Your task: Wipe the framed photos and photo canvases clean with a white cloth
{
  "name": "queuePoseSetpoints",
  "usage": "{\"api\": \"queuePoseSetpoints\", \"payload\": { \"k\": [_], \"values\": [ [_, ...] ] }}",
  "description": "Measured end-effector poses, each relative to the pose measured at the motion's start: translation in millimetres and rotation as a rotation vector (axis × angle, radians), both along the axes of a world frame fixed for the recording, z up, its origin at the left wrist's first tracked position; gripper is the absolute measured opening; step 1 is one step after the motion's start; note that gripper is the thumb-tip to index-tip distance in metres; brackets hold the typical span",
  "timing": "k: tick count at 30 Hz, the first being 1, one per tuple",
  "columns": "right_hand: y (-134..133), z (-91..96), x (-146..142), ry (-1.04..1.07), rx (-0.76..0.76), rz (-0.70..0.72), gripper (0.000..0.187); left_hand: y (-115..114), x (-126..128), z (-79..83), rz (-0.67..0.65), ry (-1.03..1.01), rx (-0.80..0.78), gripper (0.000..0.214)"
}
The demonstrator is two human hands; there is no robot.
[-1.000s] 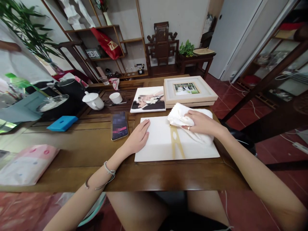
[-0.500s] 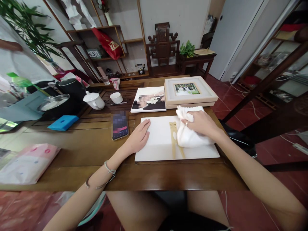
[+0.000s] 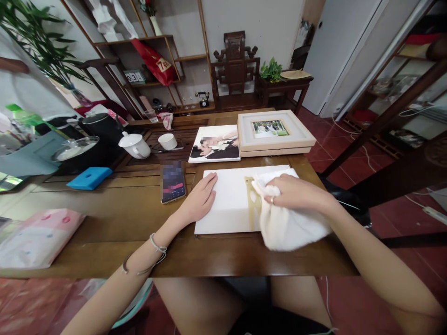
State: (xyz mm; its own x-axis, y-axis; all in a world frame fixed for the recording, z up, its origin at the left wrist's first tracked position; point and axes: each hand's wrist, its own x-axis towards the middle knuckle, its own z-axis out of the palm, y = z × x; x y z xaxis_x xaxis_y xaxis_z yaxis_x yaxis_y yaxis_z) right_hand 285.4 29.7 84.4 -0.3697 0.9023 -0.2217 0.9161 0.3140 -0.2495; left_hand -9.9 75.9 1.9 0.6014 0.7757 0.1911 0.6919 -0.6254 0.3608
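A white rectangular board [image 3: 226, 204] lies on the wooden table before me, with a yellowish tape-like strip [image 3: 250, 209] forked into two legs on its face. My left hand [image 3: 201, 197] rests flat on the board's left edge, fingers stretched out. Bunched under my right hand [image 3: 291, 190] is a white cloth [image 3: 289, 228], pressed on the board's right part. The cloth hides that side of the board and part of the strip, and it hangs past the near edge onto the table.
Behind the board are a photo print [image 3: 214, 144] and a framed picture [image 3: 275, 132]. To the left lie a phone [image 3: 173, 182], a blue block [image 3: 90, 178] and a tissue pack [image 3: 40, 237]. A lidded white cup [image 3: 134, 145] and small bowl [image 3: 167, 141] stand farther back.
My right hand has drawn the white cloth toward me and slightly right, over the board's near edge. The board's far right edge shows more. My left hand stays in place.
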Motion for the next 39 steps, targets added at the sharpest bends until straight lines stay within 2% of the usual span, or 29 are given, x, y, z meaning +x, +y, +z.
{"api": "queuePoseSetpoints", "payload": {
  "k": [5, 7, 9, 12, 16, 18, 20, 23, 25, 28, 31, 34, 35, 39],
  "values": [
    [35, -23.8, -1, -0.032, 0.288, -0.31, 0.031, 0, 0, 0.8, -0.002, 0.003, -0.005, 0.053],
    [43, -28.4, -1, -0.035, 0.38, -0.369, 0.033, 0, 0, 1.1, 0.0, 0.007, -0.006, 0.054],
    [42, -28.4, -2, -0.042, 0.398, -0.374, 0.034, 0, 1, 1.1, 0.001, 0.005, -0.006, 0.054],
    [27, -20.2, -4, -0.069, 0.269, -0.273, 0.031, -1, 1, 0.4, 0.0, -0.012, 0.005, 0.053],
    [-1, -3.4, -6, -0.022, 0.001, 0.136, 0.015, 0, 1, -0.7, -0.005, -0.024, 0.014, 0.053],
    [-9, 2.7, -5, -0.016, -0.064, 0.273, 0.011, 0, 0, -0.9, -0.006, -0.027, 0.013, 0.053],
    [-10, 5.2, -3, -0.05, -0.02, 0.261, 0.01, 0, 0, -0.5, -0.005, -0.025, 0.013, 0.053],
    [-3, 2.8, -1, -0.135, 0.153, 0.131, 0.013, 0, 1, 0.4, -0.002, -0.009, 0.01, 0.053],
    [2, -0.8, -3, -0.122, 0.236, 0.113, 0.015, -1, 1, 0.9, 0.001, 0.003, 0.006, 0.053],
    [8, -5.2, -7, 0.098, 0.258, 0.273, 0.024, -1, 1, 1.3, 0.003, 0.005, 0.002, 0.053],
    [13, -7.1, -6, 0.4, 0.173, 0.462, 0.022, -1, 1, 1.6, 0.001, -0.002, 0.004, 0.052],
    [18, -10.7, 1, 0.57, 0.124, 0.504, 0.019, -1, 0, 2.1, 0.001, 0.003, -0.006, 0.052],
    [20, -13.4, 3, 0.566, 0.136, 0.486, 0.026, -1, 0, 2.1, 0.002, 0.008, -0.011, 0.052],
    [26, -31.1, 11, 0.402, 0.18, 0.369, 0.082, -1, 0, 2.0, 0.004, 0.025, -0.015, 0.054]
  ]
}}
